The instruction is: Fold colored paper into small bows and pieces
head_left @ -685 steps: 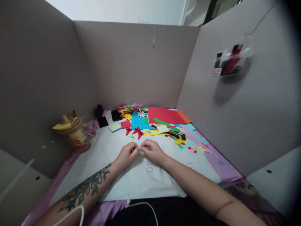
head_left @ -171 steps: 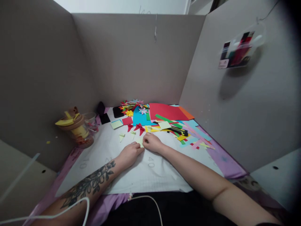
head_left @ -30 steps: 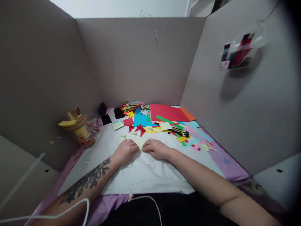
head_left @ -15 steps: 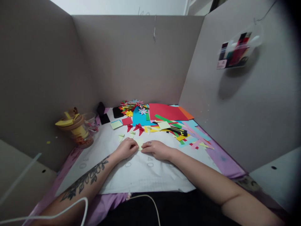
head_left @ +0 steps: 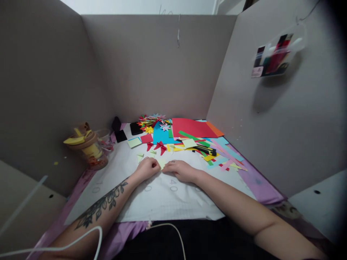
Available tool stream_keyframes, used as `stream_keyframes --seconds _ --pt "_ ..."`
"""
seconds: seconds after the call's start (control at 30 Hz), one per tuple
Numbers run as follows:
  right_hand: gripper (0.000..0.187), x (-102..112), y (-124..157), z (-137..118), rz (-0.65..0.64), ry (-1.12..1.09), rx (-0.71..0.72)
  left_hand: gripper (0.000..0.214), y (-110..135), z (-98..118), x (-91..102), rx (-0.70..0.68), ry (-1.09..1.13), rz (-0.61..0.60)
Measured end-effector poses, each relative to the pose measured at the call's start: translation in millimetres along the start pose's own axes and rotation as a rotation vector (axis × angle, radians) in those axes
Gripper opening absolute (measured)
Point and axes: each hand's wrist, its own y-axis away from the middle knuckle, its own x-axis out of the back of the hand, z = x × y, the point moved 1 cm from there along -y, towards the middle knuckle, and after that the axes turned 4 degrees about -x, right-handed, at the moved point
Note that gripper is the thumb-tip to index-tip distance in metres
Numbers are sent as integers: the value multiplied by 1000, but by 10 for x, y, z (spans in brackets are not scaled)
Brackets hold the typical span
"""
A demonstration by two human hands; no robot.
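Between my two hands, near the middle of the white sheet, is a small pale-green piece of paper [head_left: 162,163], partly covered by my fingers. My left hand [head_left: 148,168] is closed, with thumb and fingertips pinching its left edge. From the other side my right hand [head_left: 180,169] presses its fingertips together on the right edge. Just beyond my hands lie small folded pale-green paper pieces [head_left: 140,157] and folded red paper pieces [head_left: 161,147]. Farther back are a pale-green paper square [head_left: 134,143] and a red square [head_left: 146,138].
At the back sit a pile of folded paper stars [head_left: 151,122], red paper sheets [head_left: 189,128] and a black phone [head_left: 136,128]. A yellow-black cutter [head_left: 207,150] lies among coloured strips [head_left: 225,153] at right. A drinking cup [head_left: 90,148] stands left. Grey panels [head_left: 157,65] enclose the table.
My hands stay at the same spot, with small finger movements on the pale-green paper. A little more of the paper shows between them. The view has shifted slightly.
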Motion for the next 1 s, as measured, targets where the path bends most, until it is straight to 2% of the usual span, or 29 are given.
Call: stream_keyframes --seconds 0.17,0.4,0.63,0.83,0.9,1.0 --pt "40 -55 -11 61 35 33 64 17 -13 28 -5 32 -27 15" --pt "39 -64 -33 24 46 58 47 13 -27 8 -41 34 -51 40" --pt "39 -101 -114 -115 0 212 -38 13 -47 -176 -4 -55 168 46" --pt "54 -133 -225 -190 -50 309 -122 22 -34 -233 62 -72 293 24" --pt "51 -131 -237 -175 -45 297 -114 22 -29 -212 74 -64 291 5" --pt "33 -121 -215 -110 -3 221 -51 21 -21 -183 80 -64 274 -11"
